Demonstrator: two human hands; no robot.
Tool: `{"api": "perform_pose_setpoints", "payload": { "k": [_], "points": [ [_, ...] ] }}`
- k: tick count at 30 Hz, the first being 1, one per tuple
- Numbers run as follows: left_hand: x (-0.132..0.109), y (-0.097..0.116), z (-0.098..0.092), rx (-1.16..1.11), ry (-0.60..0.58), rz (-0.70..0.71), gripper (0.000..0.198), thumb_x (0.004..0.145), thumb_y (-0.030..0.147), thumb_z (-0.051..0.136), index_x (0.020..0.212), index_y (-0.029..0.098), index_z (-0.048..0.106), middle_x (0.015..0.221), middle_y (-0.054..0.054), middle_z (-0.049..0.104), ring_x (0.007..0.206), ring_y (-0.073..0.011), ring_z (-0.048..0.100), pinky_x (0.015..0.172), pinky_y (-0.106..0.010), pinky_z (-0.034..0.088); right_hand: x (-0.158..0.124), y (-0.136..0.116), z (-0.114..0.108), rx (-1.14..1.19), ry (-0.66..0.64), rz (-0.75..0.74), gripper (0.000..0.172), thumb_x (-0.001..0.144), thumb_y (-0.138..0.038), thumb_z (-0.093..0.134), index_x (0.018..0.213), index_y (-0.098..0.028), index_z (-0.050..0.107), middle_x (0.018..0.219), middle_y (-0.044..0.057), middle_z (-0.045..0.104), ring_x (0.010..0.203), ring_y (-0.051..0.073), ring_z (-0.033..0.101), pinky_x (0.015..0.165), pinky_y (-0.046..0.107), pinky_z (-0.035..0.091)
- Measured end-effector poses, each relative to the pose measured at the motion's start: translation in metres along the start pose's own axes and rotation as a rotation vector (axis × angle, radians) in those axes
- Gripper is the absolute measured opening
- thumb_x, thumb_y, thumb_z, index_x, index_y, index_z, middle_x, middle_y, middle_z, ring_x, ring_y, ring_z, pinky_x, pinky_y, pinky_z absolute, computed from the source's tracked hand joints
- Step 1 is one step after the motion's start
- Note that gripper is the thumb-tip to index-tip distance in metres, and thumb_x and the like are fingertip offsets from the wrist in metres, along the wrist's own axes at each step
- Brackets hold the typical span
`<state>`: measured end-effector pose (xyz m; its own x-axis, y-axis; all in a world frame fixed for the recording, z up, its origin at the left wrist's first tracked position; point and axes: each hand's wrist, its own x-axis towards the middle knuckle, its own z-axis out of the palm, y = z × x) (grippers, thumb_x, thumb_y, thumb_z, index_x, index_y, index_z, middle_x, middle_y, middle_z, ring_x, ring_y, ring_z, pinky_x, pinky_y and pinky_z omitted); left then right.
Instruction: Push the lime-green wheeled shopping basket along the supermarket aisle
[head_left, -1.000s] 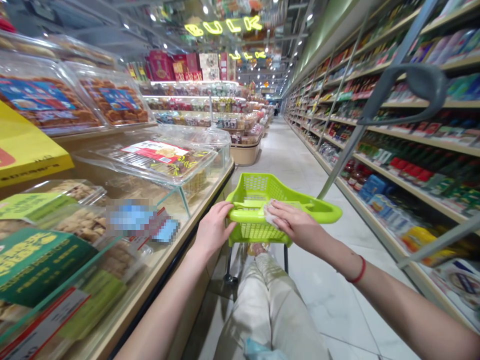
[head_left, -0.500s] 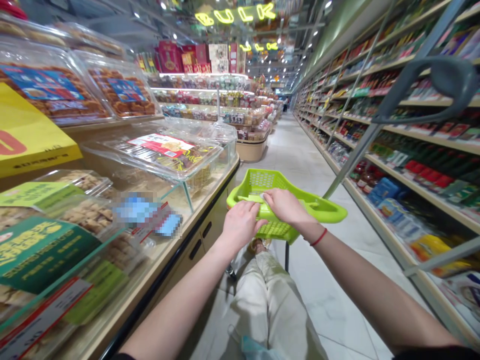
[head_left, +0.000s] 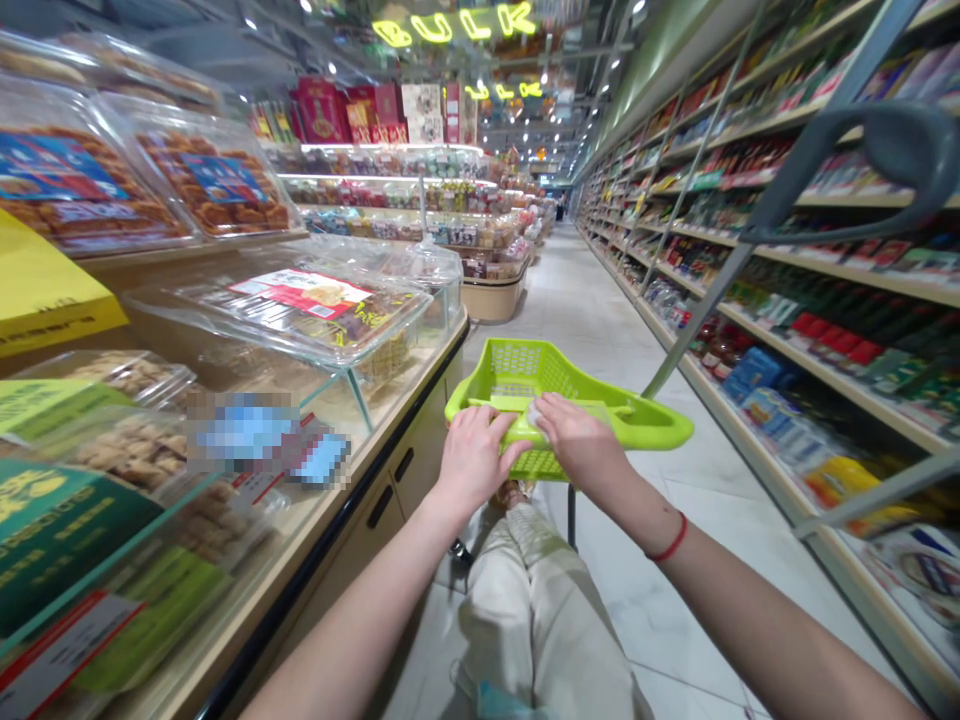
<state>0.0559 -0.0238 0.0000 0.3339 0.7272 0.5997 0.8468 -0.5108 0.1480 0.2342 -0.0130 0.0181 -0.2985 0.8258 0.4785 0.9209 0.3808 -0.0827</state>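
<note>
A bright green shopping cart (head_left: 517,360) with a perforated basket is in front of my legs. My left hand (head_left: 474,455) is closed round the left part of the cart's handle (head_left: 520,432), its thumb on the near side. Over the middle of the handle is my right hand (head_left: 577,438), a red cord on its wrist. Its bent fingers press a small white wad (head_left: 534,415), which looks like a crumpled tissue, against the handle. The fingers cover most of the wad.
On the left, a display counter (head_left: 405,400) carries clear plastic boxes of snacks (head_left: 315,305). Along the right run tall stocked shelves (head_left: 847,330); a grey hook-shaped handle (head_left: 757,225) juts out in front of them. A tiled aisle (head_left: 551,270) leads ahead past another display stand (head_left: 491,297).
My right hand, with the white wad, has shifted slightly right and toward me along the handle. My left hand stays on the handle. The counter at left appears slightly further left.
</note>
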Motion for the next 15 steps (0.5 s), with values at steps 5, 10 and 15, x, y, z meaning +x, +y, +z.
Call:
{"api": "perform_pose_setpoints", "payload": {
  "k": [5,10,15],
  "points": [
    [0.001,-0.001,0.003,-0.029,0.011,-0.002,0.036,0.092,0.048,0.058,0.115,0.020,0.064,0.100,-0.006,0.062,0.097,-0.0242,0.056,0.089,-0.040,0.044,0.043,0.000,-0.019,0.013,-0.287,0.242,0.034,0.099,-0.031,0.042,0.103,-0.021,0.074,0.106,0.011,0.076,0.101,0.025,0.071,0.086,0.032,0.052],
    [0.002,0.001,0.003,0.006,0.037,-0.013,0.035,0.091,0.050,0.059,0.110,0.020,0.064,0.096,-0.006,0.061,0.095,-0.0248,0.056,0.089,-0.041,0.043,0.056,0.001,-0.024,-0.025,-0.319,0.313,0.037,0.098,-0.028,0.038,0.095,-0.018,0.074,0.097,0.014,0.076,0.096,0.026,0.071,0.080,0.031,0.049],
    [0.002,0.002,0.005,0.016,0.041,-0.030,0.038,0.088,0.052,0.062,0.108,0.020,0.065,0.096,-0.006,0.061,0.094,-0.0249,0.055,0.089,-0.040,0.043,0.047,-0.004,-0.019,-0.004,-0.277,0.363,0.037,0.100,-0.030,0.039,0.101,-0.018,0.074,0.102,0.014,0.075,0.098,0.025,0.070,0.085,0.033,0.050]
  ]
}}
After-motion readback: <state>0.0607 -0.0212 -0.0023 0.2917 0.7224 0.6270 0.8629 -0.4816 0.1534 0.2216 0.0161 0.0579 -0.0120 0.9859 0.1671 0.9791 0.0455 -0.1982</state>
